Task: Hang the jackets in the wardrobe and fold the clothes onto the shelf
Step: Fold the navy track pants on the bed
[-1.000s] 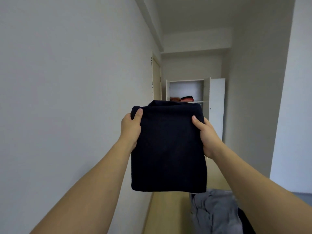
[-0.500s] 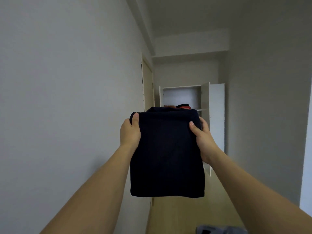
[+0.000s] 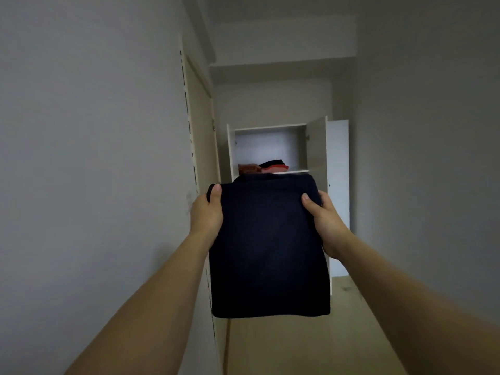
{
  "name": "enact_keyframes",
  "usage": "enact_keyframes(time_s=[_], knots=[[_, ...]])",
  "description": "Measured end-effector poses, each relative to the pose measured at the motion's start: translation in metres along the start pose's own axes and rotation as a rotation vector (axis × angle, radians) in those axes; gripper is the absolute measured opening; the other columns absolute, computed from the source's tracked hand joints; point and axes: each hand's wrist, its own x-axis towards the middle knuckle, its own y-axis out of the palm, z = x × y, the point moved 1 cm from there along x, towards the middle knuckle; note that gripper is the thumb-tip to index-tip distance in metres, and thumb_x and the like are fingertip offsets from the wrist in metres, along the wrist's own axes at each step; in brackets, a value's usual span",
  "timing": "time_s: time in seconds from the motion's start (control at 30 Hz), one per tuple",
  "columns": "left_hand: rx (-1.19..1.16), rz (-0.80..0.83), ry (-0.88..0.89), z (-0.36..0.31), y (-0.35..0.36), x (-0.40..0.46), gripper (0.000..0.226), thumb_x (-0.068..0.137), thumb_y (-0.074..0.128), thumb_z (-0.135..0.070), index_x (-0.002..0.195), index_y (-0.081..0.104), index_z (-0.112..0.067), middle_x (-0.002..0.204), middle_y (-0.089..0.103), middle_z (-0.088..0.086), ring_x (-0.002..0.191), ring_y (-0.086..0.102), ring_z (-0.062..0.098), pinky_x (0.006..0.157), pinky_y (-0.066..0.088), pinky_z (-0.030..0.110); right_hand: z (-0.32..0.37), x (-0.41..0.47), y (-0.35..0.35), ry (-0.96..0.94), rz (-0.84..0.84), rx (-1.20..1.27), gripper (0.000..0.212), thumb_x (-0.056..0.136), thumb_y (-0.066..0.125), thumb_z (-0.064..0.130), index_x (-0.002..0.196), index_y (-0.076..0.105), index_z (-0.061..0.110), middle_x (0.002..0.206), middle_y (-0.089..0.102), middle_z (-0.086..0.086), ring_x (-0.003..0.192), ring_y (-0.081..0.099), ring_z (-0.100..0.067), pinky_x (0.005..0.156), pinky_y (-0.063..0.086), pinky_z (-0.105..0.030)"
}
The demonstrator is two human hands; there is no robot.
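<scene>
A folded dark navy garment (image 3: 269, 247) hangs flat in front of me, held at its two upper corners. My left hand (image 3: 207, 212) grips the left corner with the thumb on the front. My right hand (image 3: 323, 217) grips the right corner the same way. Straight ahead at the end of the corridor stands a white wardrobe (image 3: 231, 150) with its doors open. On its shelf (image 3: 297, 171) lie folded clothes, red and orange ones (image 3: 249, 168) and a black piece (image 3: 273, 163) on top. The garment hides the wardrobe's lower part.
A white wall (image 3: 94, 171) runs close along my left, with a closed beige door (image 3: 201, 136) in it. Another wall (image 3: 433, 158) bounds the right. The open wardrobe door (image 3: 338, 185) juts out on the right. Wooden floor (image 3: 297, 342) lies below.
I have moved down the corridor toward the wardrobe, which looks larger now. The grey clothes at the bottom edge have dropped out of view. Both hands keep the same hold on the garment.
</scene>
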Motion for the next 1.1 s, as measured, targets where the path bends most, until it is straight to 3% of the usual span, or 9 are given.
enact_keyframes(time_s=[0.17, 0.37, 0.5, 0.67, 0.77, 0.87, 0.97, 1.1], knots=[[-0.080, 0.089, -0.100, 0.066, 0.096, 0.133, 0.055, 0.098, 0.036, -0.059, 0.118, 0.061, -0.013, 0.106, 0.065, 0.003, 0.097, 0.062, 0.021, 0.094, 0.051, 0.043, -0.047, 0.147, -0.016, 0.024, -0.110, -0.047, 0.017, 0.096, 0.056, 0.038, 0.111, 0.051, 0.037, 0.115, 0.064, 0.003, 0.099, 0.067, -0.019, 0.063, 0.057, -0.027], [-0.049, 0.139, -0.118, 0.157, 0.211, 0.272, 0.052, 0.099, 0.035, -0.057, 0.116, 0.057, -0.014, 0.114, 0.062, 0.005, 0.097, 0.059, 0.020, 0.092, 0.050, 0.040, -0.137, 0.314, -0.056, 0.071, -0.190, -0.042, 0.029, 0.096, 0.055, 0.039, 0.122, 0.045, 0.032, 0.117, 0.061, 0.003, 0.100, 0.064, -0.020, 0.062, 0.056, -0.027], [-0.088, 0.150, -0.173, 0.216, 0.280, 0.381, 0.056, 0.099, 0.040, -0.054, 0.129, 0.053, -0.009, 0.120, 0.060, 0.006, 0.105, 0.059, 0.024, 0.097, 0.049, 0.043, -0.189, 0.440, -0.068, 0.058, -0.187, -0.010, 0.027, 0.097, 0.055, 0.037, 0.121, 0.046, 0.029, 0.116, 0.062, 0.000, 0.101, 0.065, -0.022, 0.067, 0.057, -0.031], [-0.304, 0.267, -0.311, 0.266, 0.350, 0.514, 0.029, 0.097, 0.054, -0.033, 0.117, 0.062, -0.014, 0.100, 0.074, 0.001, 0.087, 0.071, 0.019, 0.062, 0.054, 0.027, -0.217, 0.593, -0.075, 0.049, -0.177, 0.010, 0.017, 0.098, 0.054, 0.035, 0.112, 0.046, 0.030, 0.114, 0.060, 0.000, 0.101, 0.063, -0.022, 0.070, 0.055, -0.033], [-0.397, 0.307, -0.404, 0.312, 0.387, 0.562, 0.014, 0.090, 0.058, -0.022, 0.103, 0.063, -0.022, 0.095, 0.075, -0.002, 0.088, 0.070, 0.019, 0.068, 0.053, 0.033, -0.238, 0.678, -0.080, 0.038, -0.168, -0.019, 0.013, 0.097, 0.056, 0.035, 0.106, 0.049, 0.029, 0.113, 0.062, -0.001, 0.099, 0.064, -0.021, 0.068, 0.055, -0.031], [-0.469, 0.353, -0.540, 0.369, 0.431, 0.602, 0.020, 0.088, 0.059, -0.023, 0.108, 0.060, -0.021, 0.108, 0.068, 0.002, 0.101, 0.063, 0.026, 0.074, 0.052, 0.037, -0.274, 0.760, -0.086, 0.037, -0.147, -0.084, 0.014, 0.095, 0.059, 0.036, 0.106, 0.053, 0.028, 0.110, 0.065, -0.001, 0.091, 0.069, -0.017, 0.062, 0.056, -0.026], [-0.496, 0.371, -0.607, 0.419, 0.481, 0.659, 0.017, 0.087, 0.057, -0.023, 0.104, 0.059, -0.022, 0.106, 0.068, 0.002, 0.096, 0.064, 0.025, 0.064, 0.051, 0.031, -0.319, 0.849, -0.093, 0.035, -0.141, -0.129, 0.012, 0.094, 0.060, 0.036, 0.103, 0.055, 0.031, 0.106, 0.066, 0.000, 0.082, 0.071, -0.013, 0.060, 0.056, -0.025], [-0.522, 0.376, -0.597, 0.464, 0.552, 0.761, 0.024, 0.088, 0.053, -0.022, 0.110, 0.061, -0.018, 0.101, 0.070, 0.003, 0.089, 0.065, 0.023, 0.058, 0.051, 0.027, -0.358, 0.972, -0.107, 0.035, -0.198, -0.135, 0.019, 0.095, 0.059, 0.034, 0.111, 0.053, 0.027, 0.113, 0.064, -0.003, 0.093, 0.067, -0.019, 0.065, 0.056, -0.030]])
